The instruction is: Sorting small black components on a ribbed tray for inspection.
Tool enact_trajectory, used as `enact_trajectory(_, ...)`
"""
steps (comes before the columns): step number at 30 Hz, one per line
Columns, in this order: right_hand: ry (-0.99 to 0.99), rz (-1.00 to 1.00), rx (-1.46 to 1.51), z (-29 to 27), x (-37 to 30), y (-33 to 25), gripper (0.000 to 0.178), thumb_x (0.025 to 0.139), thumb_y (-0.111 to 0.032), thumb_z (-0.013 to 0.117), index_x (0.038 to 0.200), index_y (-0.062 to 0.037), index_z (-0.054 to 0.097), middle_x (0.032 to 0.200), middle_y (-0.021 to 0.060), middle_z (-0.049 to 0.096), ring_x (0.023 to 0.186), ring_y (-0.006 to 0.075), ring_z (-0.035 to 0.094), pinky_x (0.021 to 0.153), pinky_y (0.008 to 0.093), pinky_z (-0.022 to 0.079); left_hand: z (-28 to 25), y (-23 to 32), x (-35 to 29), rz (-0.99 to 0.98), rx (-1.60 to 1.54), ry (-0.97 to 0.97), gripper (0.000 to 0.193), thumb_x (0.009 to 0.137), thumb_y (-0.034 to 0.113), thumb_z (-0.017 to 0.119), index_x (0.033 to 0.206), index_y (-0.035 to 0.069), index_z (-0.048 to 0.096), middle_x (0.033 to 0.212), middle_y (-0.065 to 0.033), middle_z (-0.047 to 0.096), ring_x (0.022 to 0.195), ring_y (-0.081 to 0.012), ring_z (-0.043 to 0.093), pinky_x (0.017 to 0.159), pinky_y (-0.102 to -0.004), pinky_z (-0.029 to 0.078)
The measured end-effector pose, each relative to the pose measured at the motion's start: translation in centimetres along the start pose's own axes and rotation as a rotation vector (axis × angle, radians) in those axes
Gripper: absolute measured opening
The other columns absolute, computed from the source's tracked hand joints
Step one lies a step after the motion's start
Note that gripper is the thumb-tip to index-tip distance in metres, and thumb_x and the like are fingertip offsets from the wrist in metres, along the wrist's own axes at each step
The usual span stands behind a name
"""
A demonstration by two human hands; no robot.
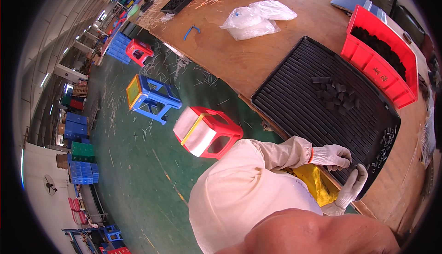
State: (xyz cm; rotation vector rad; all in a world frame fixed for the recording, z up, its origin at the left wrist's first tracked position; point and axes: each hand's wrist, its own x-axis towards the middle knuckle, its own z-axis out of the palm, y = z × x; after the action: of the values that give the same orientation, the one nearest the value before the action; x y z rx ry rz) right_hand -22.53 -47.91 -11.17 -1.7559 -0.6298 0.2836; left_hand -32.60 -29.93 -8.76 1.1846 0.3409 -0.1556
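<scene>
Head view: both gloved hands are close together at the near edge of a black tray (285,88). The left hand (336,156) has its fingers curled inward above the ribbed surface; the right hand (353,185) is bent toward it, just beside the tray's near corner. Whether either hand grips something cannot be told; the fingertips are too small and partly hidden.

The tray lies on a brown table (207,42). Black pieces (336,93) sit on it in a loose heap, apart from the hands and toward the far side. Small bits (386,146) are scattered along its right end, near the right hand. Just beyond the tray stands a red bin (368,65) holding more dark material.

Farther along the table are clear plastic bags (258,19) and a bent blue strip (192,31). Something yellow (315,185) shows below the table edge, under the hands. To the left, a red stool (221,136) and a blue stool (159,97) stand on the green floor (138,176).
</scene>
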Motion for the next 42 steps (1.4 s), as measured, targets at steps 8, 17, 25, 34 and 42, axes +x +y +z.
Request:
enact_trajectory(8, -0.056, -0.035, -0.11, -0.2, 0.0, -1.4, 0.022, 0.104, -0.009, 0.049, 0.118, 0.0016, 0.062, 0.113, 0.0089, 0.066, 0.104, 0.0159, 0.06, 0.096, 0.0289, 0.047, -0.3, 0.0, -0.3, -0.003, -0.006, -0.038, 0.028, 0.095, 0.028, 0.065, 0.111, 0.005, 0.063, 0.084, -0.0003, 0.061, 0.071, -0.0083, 0.057, 0.061, -0.0215, 0.05)
enact_trajectory(17, 0.107, 0.038, -0.167, 1.2, -0.4, -0.1, 0.02, 0.104, -0.012, 0.053, 0.115, 0.0005, 0.063, 0.109, 0.0084, 0.066, 0.1, 0.0171, 0.062, 0.091, 0.0305, 0.049, -0.3, 0.2, -0.4, -0.016, 0.038, -0.059, 0.031, 0.093, 0.027, 0.067, 0.112, 0.003, 0.063, 0.083, -0.002, 0.063, 0.069, -0.0092, 0.059, 0.062, -0.0223, 0.051)
enact_trajectory(25, -0.01, -0.081, -0.14, 1.0, -0.4, 0.0, 0.017, 0.1, -0.007, 0.057, 0.115, -0.0014, 0.062, 0.106, 0.0073, 0.065, 0.094, 0.0151, 0.061, 0.088, 0.0288, 0.05, -0.7, -0.4, 0.2, -0.02, -0.031, -0.049, 0.032, 0.094, 0.028, 0.066, 0.113, 0.003, 0.063, 0.083, -0.0023, 0.062, 0.069, -0.0093, 0.058, 0.061, -0.0222, 0.051)
enact_trajectory(34, 0.017, -0.31, -0.422, 0.5, -0.2, -2.4, 0.027, 0.091, 0.002, 0.065, 0.117, -0.005, 0.064, 0.112, 0.0094, 0.066, 0.101, 0.0248, 0.063, 0.089, 0.035, 0.052, -0.6, -0.4, 0.2, -0.039, 0.008, -0.058, 0.034, 0.094, 0.028, 0.067, 0.115, 0.002, 0.062, 0.082, -0.0034, 0.061, 0.068, -0.01, 0.057, 0.062, -0.0227, 0.05)
enact_trajectory(42, -0.034, -0.3, -0.469, -1.6, 3.7, -0.4, 0.026, 0.091, 0.0, 0.065, 0.117, -0.0041, 0.066, 0.112, 0.012, 0.067, 0.103, 0.0279, 0.065, 0.09, 0.037, 0.052, -0.1, -0.5, 0.2, 0.017, -0.104, -0.021, 0.035, 0.091, 0.018, 0.069, 0.12, 0.001, 0.06, 0.087, -0.0022, 0.062, 0.074, -0.0093, 0.059, 0.065, -0.0231, 0.052)
